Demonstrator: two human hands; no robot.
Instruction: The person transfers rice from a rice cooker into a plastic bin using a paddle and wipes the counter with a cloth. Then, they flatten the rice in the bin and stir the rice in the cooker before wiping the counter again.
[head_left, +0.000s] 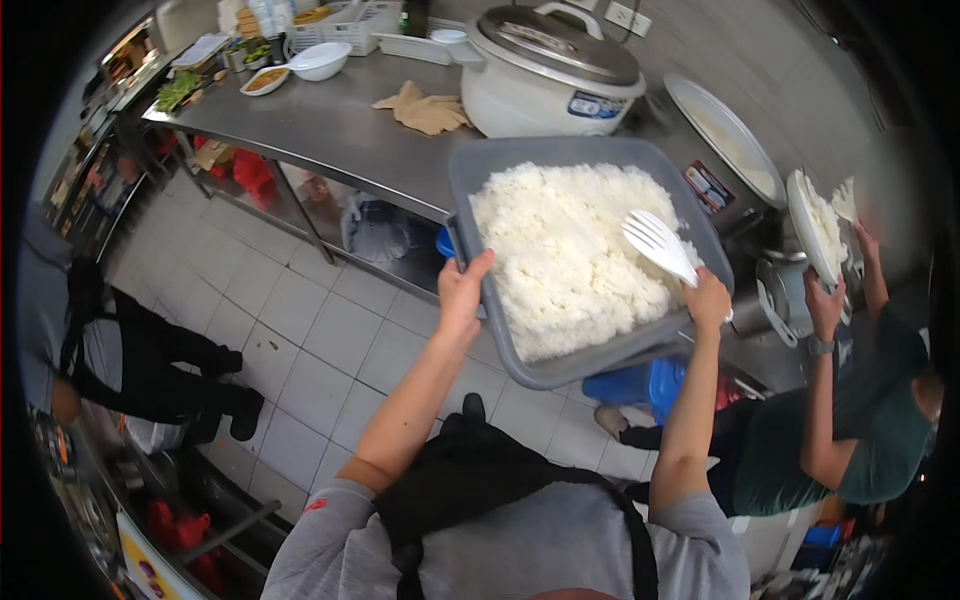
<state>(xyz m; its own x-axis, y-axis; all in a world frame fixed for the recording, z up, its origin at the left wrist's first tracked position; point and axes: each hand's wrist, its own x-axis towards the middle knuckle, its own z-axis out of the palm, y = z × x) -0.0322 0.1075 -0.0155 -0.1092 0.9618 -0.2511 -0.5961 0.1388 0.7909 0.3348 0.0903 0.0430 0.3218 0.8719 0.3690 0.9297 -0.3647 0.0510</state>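
A grey plastic tub [465, 175] heaped with white cooked rice [570, 260] is in front of me, tilted in this view. My left hand [463, 292] is closed on the tub's left rim, thumb over the edge. In my right hand [709, 303] is the handle of a white slotted rice paddle [655, 240], its head lying over the rice. That hand sits right at the tub's right rim, and its fingers are partly hidden. Just behind the tub stands a big white rice cooker [530, 100] with a metal lid.
A steel counter [330, 125] runs behind the tub, with a beige cloth or glove [425, 108] and a white bowl [320, 62]. At right a co-worker [850, 430] holds a plate of rice [818, 228]. Another person [110, 340] stands left on the tiled floor [300, 400].
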